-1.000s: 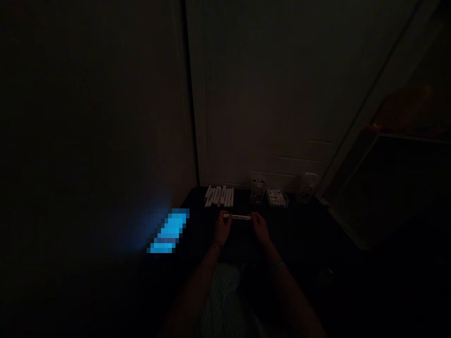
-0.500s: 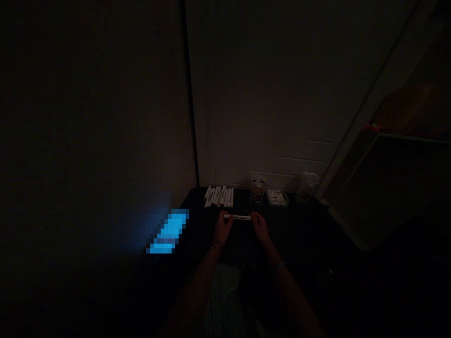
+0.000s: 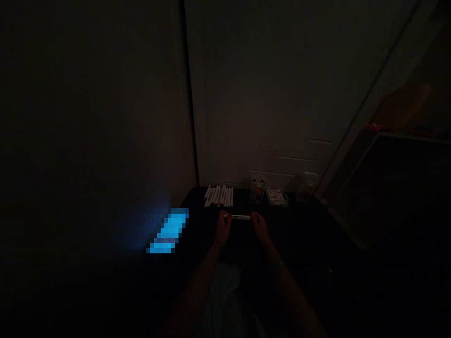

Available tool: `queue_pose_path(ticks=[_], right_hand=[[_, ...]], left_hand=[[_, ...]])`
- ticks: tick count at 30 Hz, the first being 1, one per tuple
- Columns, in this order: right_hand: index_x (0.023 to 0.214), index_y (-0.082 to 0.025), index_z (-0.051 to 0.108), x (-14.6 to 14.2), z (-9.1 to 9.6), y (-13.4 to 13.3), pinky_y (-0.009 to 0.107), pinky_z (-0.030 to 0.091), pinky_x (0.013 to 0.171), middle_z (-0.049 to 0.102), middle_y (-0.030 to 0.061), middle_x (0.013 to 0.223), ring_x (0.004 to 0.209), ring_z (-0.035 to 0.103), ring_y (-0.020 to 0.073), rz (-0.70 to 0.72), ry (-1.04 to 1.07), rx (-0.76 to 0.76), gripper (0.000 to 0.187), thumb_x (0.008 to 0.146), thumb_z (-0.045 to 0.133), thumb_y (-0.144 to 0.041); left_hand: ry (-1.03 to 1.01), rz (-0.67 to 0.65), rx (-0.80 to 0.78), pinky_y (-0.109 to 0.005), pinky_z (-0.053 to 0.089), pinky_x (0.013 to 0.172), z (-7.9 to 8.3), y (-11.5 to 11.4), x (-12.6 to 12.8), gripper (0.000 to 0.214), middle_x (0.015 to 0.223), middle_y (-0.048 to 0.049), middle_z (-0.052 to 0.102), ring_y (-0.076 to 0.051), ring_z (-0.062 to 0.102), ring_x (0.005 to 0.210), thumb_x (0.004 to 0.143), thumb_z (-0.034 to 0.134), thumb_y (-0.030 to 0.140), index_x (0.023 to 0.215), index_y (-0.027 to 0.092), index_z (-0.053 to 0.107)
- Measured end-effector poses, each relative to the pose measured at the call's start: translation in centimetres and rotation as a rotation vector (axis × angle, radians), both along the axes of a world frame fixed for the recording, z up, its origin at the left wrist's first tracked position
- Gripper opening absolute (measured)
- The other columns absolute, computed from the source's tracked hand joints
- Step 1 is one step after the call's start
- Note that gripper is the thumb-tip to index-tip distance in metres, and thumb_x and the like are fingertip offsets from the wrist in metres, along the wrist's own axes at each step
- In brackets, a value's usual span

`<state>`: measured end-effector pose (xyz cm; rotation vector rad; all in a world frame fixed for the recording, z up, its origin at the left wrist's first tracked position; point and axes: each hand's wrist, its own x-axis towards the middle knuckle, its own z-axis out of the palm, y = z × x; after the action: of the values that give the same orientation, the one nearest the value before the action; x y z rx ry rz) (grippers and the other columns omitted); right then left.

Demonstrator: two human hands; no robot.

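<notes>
A white marker [image 3: 241, 217] lies crosswise between my hands, above the dark tabletop. My left hand [image 3: 223, 228] is closed on its left end, and my right hand [image 3: 260, 226] is closed on its right end. Dim light hides the finer finger positions and the marker's lettering. Beyond my left hand, a row of several white markers [image 3: 219, 196] rests side by side at the back of the table. Past my right hand stands a clear package [image 3: 257, 192], with a flat clear case of small white items [image 3: 276, 197] beside it.
Another clear container [image 3: 307, 188] stands at the back right against the pale wall [image 3: 246, 94]. On the left, a pixelated glowing blue panel [image 3: 168, 232] lies near the side wall. A dark framed board [image 3: 398, 183] leans at the right of the table [image 3: 292, 234].
Both hands keep hold of the marker in nearly the same place. The scene looks slightly darker; the objects on the table have not moved.
</notes>
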<state>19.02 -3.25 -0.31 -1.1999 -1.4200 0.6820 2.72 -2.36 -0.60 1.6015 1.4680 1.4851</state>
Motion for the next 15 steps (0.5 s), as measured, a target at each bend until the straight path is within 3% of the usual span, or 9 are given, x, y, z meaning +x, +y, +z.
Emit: queue_pose_path(ticks=[9,15], right_hand=[[0.076,-0.017,0.057,0.07,0.16,-0.17,0.020,0.033,0.055,0.052,-0.0007,0.063,0.060,0.045,0.0111,-0.004,-0.005,0.014,0.038,0.082,0.033,-0.046],[0.076,-0.017,0.056,0.02,0.14,-0.08,0.020,0.033,0.053,0.052,-0.0005,0.063,0.059,0.045,0.0110,0.001,0.008,0.000,0.039,0.081,0.032,-0.047]], left_hand=[[0.032,0.020,-0.028,-0.023,0.038,0.059,0.13,-0.01,-0.13,0.020,0.066,0.0004,0.054,-0.012,0.052,0.062,0.080,0.033,0.031,0.081,0.018,0.049],[0.002,0.035,-0.029,-0.022,0.039,0.059,0.51,-0.25,0.04,0.018,0.066,0.0016,0.054,-0.011,0.052,0.062,0.074,0.045,0.034,0.079,0.018,0.050]])
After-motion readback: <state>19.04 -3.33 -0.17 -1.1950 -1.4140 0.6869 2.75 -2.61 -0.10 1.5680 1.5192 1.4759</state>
